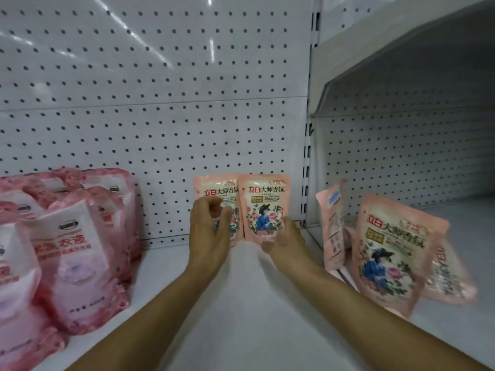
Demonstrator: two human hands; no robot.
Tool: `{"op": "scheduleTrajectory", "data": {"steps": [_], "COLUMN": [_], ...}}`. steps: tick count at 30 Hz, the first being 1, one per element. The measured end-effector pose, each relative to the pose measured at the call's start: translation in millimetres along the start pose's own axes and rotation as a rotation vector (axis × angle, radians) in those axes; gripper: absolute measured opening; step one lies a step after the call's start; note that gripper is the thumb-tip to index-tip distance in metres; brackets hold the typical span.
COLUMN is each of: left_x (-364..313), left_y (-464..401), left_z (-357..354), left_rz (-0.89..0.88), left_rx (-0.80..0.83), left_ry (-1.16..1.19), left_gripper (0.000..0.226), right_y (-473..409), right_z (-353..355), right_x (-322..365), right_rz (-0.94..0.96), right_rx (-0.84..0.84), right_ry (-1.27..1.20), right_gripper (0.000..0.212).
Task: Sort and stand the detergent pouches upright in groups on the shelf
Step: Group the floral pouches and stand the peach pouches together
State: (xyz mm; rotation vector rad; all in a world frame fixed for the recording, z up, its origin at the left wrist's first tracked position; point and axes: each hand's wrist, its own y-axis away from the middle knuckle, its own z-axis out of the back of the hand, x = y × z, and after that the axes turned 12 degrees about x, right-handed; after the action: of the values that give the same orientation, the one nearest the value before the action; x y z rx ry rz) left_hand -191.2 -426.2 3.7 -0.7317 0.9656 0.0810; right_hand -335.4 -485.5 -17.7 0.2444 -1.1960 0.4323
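- Two floral pouches stand upright side by side against the pegboard (160, 116) at the back of the shelf (241, 303).
- The left hand (207, 231) curls its fingers round the left pouch (230, 191).
- The right hand (286, 242) grips the lower edge of the right pouch (263, 207).
- Pink pouches (77, 261) stand grouped at left.
- More floral pouches (393, 253) lean in a loose cluster at right.

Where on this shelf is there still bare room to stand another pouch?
Bare shelf lies between the dark pink pouches and the left hand, and in front between the forearms. It is crowded at right around the leaning floral pouches.
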Motion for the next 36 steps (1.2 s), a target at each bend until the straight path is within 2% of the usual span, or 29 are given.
{"op": "scheduleTrajectory", "data": {"steps": [2, 3, 5, 7, 10, 12, 14, 17, 19, 21, 23, 25, 27, 31, 33, 36], "left_x": [-25, -36, -44, -50, -58, -60, -59, -48, -41, -36, -38, -41, -46, -40, -33, -22], "left_y": [12, 17, 24, 26, 27, 26, 24, 25, 28, 30, 37, 49, 64, 86, 88, 80], "left_z": [-11, -17, -35, -59, -96, -111, -113, -92, -66, -33, -2, 19, 22, 14, 25, 53], "left_rz": [-0.077, -0.093, -0.088, -0.027, 0.108, 0.157, 0.197, 0.271, 0.227, 0.128, 0.037, -0.084, -0.163, -0.126, -0.108, -0.127], "left_rx": [0.109, 0.163, 0.273, 0.394, 0.55, 0.563, 0.531, 0.433, 0.328, 0.229, 0.132, 0.112, 0.187, 0.326, 0.273, 0.043], "left_ry": [0.133, 0.171, 0.202, 0.233, 0.211, 0.237, 0.296, 0.432, 0.262, -0.11, -0.339, -0.423, -0.481, -0.444, -0.445, -0.451], "left_gripper": [0.013, 0.016, 0.013, 0.02, 0.044, 0.032, 0.016, 0.015, 0.012, 0.01, 0.017, 0.026, 0.03, 0.032, 0.029, 0.021], "right_y": [42, 63, 98, 123, 146, 150, 145, 134, 129, 123, 112, 97, 81, 61, 56, 55], "right_z": [14, 23, 44, 66, 96, 116, 131, 141, 142, 139, 132, 119, 106, 84, 82, 85], "right_x": [7, 8, 9, 10, 8, 4, -6, -22, -22, -15, -8, -1, 4, 3, -1, -6], "right_rz": [0.161, 0.264, 0.495, 0.638, 0.611, 0.472, 0.285, 0.098, 0.11, 0.174, 0.24, 0.278, 0.266, 0.186, 0.177, 0.171], "right_rx": [0.12, 0.114, -0.049, -0.319, -0.706, -0.787, -0.642, -0.386, -0.367, -0.332, -0.261, -0.168, -0.07, 0.114, 0.133, 0.181], "right_ry": [0.044, 0.107, 0.246, 0.322, 0.23, 0.096, 0.074, 0.102, 0.09, 0.037, -0.046, -0.11, -0.154, -0.121, -0.135, -0.183], "right_gripper": [0.049, 0.038, 0.023, 0.02, 0.044, 0.062, 0.061, 0.017, 0.024, 0.028, 0.028, 0.025, 0.02, 0.012, 0.014, 0.019]}}
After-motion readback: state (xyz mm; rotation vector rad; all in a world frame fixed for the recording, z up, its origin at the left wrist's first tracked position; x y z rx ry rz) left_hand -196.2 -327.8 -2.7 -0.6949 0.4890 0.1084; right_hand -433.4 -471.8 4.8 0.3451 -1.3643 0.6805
